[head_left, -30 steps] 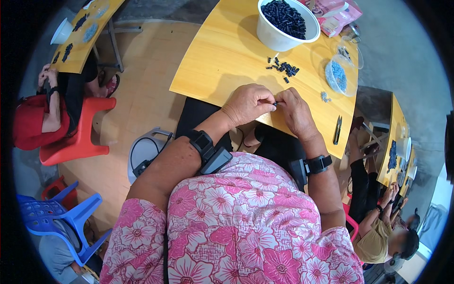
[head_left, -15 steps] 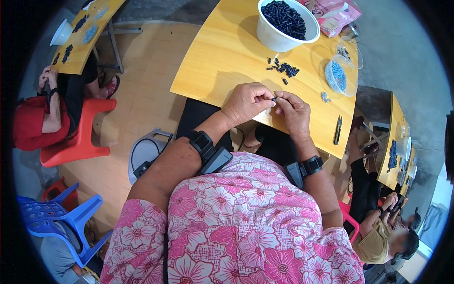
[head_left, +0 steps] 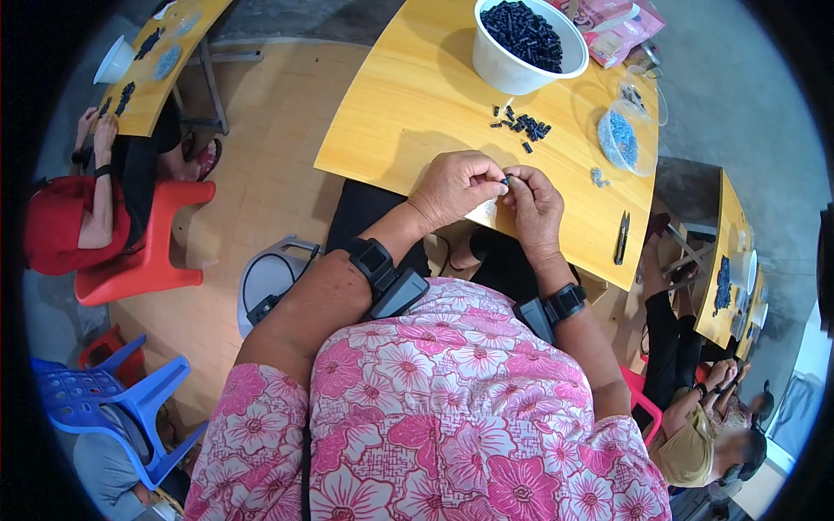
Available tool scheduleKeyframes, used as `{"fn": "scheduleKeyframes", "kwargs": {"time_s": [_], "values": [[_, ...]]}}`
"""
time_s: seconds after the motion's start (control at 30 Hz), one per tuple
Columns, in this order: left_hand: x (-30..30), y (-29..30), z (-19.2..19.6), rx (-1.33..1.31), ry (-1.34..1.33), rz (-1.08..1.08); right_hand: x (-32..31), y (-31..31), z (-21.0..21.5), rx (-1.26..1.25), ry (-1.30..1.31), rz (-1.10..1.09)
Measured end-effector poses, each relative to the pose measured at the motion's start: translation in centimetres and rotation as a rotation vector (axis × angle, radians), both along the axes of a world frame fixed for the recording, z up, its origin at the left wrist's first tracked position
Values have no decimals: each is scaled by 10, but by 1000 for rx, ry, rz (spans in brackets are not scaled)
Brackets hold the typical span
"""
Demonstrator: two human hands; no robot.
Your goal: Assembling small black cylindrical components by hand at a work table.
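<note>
Over the near edge of the wooden table (head_left: 391, 113), my two hands meet fingertip to fingertip. My left hand (head_left: 456, 189) pinches a small black cylindrical piece (head_left: 506, 181) between thumb and forefinger. Closed on the same piece from the other side is my right hand (head_left: 535, 204). Fingers cover most of it, so its far end cannot be made out. Just beyond the hands lies a loose pile of similar black pieces (head_left: 530, 128). A few tiny pale blue bits (head_left: 599, 177) are scattered to the right of my right hand.
A white tub (head_left: 521, 74) full of black pieces stands at the back. Right of it are a pink bag (head_left: 612, 30) and a clear bowl of blue bits (head_left: 618, 139). Black thread snips (head_left: 622, 238) lie near the right edge. People sit at other tables, left and right.
My right hand has shifted slightly left and its fingers have curled closer round the black piece. My left hand stays almost still. At left, a co-worker's hands have moved up to their table.
</note>
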State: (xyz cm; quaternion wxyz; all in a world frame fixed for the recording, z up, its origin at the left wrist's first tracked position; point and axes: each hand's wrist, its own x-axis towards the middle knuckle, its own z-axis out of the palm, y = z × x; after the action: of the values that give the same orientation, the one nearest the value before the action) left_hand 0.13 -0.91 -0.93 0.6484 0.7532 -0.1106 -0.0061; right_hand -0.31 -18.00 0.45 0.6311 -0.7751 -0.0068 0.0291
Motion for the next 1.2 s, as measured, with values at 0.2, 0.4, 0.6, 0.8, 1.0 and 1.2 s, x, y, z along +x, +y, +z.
{"fn": "scheduleKeyframes", "kwargs": {"time_s": [0.2,0.4,0.6,0.8,1.0,1.2], "values": [[3,1,1,125,-53,-23,2,-9,0,-7,-80,67],[2,2,4,164,-78,-31,4,-12,5,-121,-121,122],[1,0,3,150,-170,-2,5,-12,5,-242,-156,134],[1,0,2,157,-143,-12,9,-15,3,-350,-186,159],[1,-1,3,177,-187,-3,10,-16,5,-437,-279,195],[1,-1,2,199,-183,1,9,-15,9,-515,-416,233]]}}
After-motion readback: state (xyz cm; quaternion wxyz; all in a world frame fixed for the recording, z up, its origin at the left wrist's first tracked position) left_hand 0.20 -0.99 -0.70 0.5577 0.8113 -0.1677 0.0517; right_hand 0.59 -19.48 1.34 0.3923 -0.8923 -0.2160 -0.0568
